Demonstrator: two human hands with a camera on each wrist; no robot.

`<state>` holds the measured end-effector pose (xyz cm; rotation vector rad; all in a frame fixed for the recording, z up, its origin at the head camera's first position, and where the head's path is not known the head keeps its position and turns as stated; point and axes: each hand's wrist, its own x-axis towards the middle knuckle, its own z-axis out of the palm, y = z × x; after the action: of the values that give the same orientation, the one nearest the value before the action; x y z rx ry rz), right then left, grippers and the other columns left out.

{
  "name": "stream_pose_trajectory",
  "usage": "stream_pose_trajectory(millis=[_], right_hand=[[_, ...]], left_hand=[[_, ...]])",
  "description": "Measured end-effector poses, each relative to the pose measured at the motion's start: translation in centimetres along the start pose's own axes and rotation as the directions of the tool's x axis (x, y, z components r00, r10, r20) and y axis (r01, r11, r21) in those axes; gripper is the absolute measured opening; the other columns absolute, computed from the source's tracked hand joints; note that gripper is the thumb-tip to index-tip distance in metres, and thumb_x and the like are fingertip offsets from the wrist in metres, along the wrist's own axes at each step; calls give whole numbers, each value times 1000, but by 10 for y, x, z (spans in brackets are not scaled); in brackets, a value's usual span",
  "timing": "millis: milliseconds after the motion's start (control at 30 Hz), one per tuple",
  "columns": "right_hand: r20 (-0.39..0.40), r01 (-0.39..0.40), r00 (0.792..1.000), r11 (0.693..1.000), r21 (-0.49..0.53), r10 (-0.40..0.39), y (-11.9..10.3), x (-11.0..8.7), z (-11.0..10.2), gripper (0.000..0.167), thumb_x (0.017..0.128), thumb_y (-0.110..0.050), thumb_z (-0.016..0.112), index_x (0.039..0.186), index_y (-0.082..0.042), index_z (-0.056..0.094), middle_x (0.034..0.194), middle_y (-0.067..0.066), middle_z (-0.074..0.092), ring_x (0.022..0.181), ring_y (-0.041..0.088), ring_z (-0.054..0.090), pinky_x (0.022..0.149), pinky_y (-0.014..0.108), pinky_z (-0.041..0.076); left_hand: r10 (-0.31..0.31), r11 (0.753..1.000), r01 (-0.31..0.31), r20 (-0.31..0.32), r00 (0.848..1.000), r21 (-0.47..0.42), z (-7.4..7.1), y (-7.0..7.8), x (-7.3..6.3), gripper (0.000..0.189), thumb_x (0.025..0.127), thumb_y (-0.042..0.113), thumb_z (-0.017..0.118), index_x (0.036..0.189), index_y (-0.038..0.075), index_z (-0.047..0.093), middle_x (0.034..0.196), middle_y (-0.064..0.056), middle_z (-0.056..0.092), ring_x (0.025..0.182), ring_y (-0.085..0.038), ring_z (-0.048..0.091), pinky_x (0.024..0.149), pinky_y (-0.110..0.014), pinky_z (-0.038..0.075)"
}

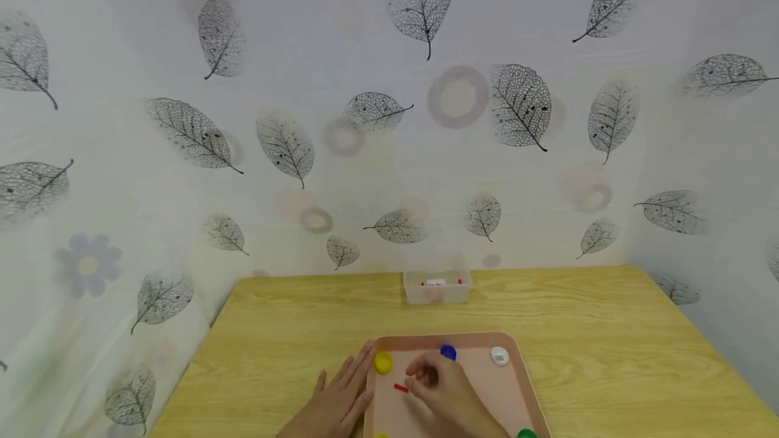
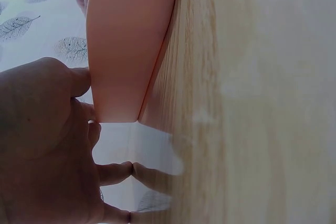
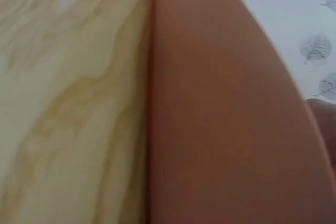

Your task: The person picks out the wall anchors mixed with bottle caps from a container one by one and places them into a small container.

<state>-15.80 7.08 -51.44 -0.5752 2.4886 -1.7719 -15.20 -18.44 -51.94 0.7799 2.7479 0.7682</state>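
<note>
A pink tray (image 1: 456, 341) lies on the table. My left hand (image 1: 339, 397) rests at its left side, fingers spread; in the left wrist view, the left thumb (image 2: 80, 81) touches the tray's rim and fingertips touch the table. Over the tray's left half, my right hand (image 1: 447, 391) has bent fingers, with thumb and index fingertips close together. Right beside those fingertips shows a small red stick (image 1: 401, 388); I cannot tell whether they pinch it. Round caps sit along the tray's edges: yellow (image 1: 383, 362), blue (image 1: 448, 352), white (image 1: 500, 356) and green (image 1: 526, 433).
Behind the tray, a clear plastic box (image 1: 437, 293) with small red and white pieces stands near the back of the wooden table (image 1: 304, 316). Another yellow cap (image 1: 381, 435) is cut off at the bottom. A leaf-patterned sheet (image 1: 377, 174) hangs behind and beside the table.
</note>
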Motion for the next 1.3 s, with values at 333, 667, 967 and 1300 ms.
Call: stream_pose_trajectory(millis=[333,667,967,1300], right_hand=[[43,-12,999,997,-70,15,11,4,10,8,90,-7,77,94,-3,71,85,-4,64,73,3,55,64,21,49],[62,32,998,987,-159,-22,17,3,15,10,86,-6,79,89,-9,69,83,-6,57,73,2,51,65,21,48],[70,93,994,967,-238,-78,17,2,15,15,86,-3,78,83,-12,67,81,-9,55,73,-1,50,63,21,48],[78,87,995,966,-242,-70,15,-1,12,15,87,-2,76,84,-13,66,82,-10,54,75,-2,50,65,21,49]], left_hand=[[9,1000,-9,-21,1000,-5,-5,2,-2,61,113,41,31,167,21,11,172,-5,12,146,-51,30,97,-89,15],[-15,1000,15,10,1000,-11,-5,1,-2,62,113,44,30,167,22,9,172,-3,11,147,-50,28,98,-89,13],[2,1000,-2,-13,1000,2,0,-2,-1,62,113,42,32,167,23,10,173,-2,12,145,-51,31,97,-89,15],[-3,1000,3,-4,1000,-5,-2,3,-1,62,112,44,31,167,23,10,172,-4,12,146,-50,31,98,-89,15]])
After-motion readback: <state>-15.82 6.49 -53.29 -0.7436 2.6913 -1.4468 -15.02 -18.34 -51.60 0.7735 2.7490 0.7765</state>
